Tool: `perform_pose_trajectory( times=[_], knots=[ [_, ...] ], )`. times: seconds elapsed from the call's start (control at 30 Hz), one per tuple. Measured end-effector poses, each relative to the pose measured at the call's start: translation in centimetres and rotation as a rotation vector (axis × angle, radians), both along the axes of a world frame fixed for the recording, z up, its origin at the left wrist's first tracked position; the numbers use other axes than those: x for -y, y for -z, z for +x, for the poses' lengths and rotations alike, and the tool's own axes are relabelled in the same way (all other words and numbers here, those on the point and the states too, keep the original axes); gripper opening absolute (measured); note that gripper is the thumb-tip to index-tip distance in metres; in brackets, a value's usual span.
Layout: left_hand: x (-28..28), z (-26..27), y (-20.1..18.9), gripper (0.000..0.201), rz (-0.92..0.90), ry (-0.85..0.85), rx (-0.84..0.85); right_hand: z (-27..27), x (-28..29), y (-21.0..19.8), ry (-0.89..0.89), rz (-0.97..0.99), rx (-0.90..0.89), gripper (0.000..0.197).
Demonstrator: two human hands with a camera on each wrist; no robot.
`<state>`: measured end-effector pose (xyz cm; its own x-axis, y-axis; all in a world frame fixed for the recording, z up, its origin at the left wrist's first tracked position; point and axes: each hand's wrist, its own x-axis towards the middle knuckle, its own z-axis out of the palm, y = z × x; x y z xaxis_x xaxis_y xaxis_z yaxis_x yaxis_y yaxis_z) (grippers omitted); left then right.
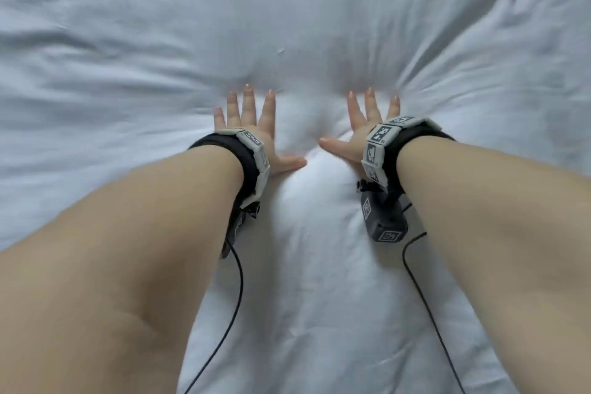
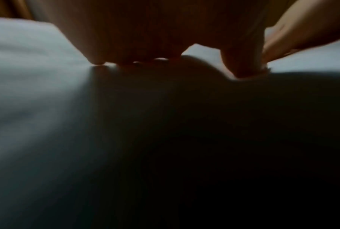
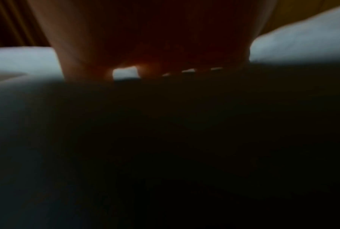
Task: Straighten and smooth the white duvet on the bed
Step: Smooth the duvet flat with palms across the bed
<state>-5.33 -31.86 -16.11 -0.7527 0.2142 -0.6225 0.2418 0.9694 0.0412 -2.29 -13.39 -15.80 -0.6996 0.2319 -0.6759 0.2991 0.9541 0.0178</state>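
Head view, duvet: the white duvet (image 1: 303, 25) covers the whole bed surface in sight; creases fan outward from the pressed area, and a puffed ridge rises between the two forearms.
Head view, left hand: the left hand (image 1: 252, 134) lies flat on the duvet, fingers straight and spread wide, thumb pointing inward; it holds nothing.
Head view, right hand: the right hand (image 1: 358, 131) lies flat just beside it, fingers spread wide, thumb pointing toward the left thumb; the thumbs are near but apart.
Head view, cables: a black cable (image 1: 425, 297) hangs from each wrist unit across the cloth.
Left wrist view: dark and blurred; fingertips (image 2: 98, 60) meet the shadowed duvet (image 2: 27, 93).
Right wrist view: mostly dark; the palm (image 3: 145, 46) sits close over the duvet (image 3: 18, 58); finger detail cannot be told.
Risk, bunching: pushing forward with heavy pressure would likely drive filling ahead and deepen the fan of creases.
Risk, ridge: the ridge between the arms probably remains unless swept outward.
Risk, cables: a trailing cable could drag cloth and raise new wrinkles.
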Motion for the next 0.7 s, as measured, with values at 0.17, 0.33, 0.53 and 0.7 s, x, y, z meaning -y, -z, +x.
perform_pose_trajectory(
  times=[0.17, 0.33, 0.53, 0.7],
  knots=[
    [-1.4, -0.2, 2.4, 0.136, -0.066, -0.008, 0.004, 0.3, -1.4, 2.1, -0.025, -0.029, 0.066, 0.112],
    [-2.0, 0.1, 1.7, 0.142, -0.053, -0.011, 0.029, 1.0, -1.1, 1.2, -0.064, -0.014, 0.061, 0.111],
    [-0.6, 4.0, -0.1, 0.128, -0.086, 0.091, 0.109, 5.6, -0.5, 0.0, -0.171, -0.039, 0.162, 0.113],
    [-0.4, 9.4, -0.6, 0.135, -0.104, 0.127, 0.179, 12.4, -1.3, -0.8, -0.162, 0.014, 0.187, 0.114]
  ],
)
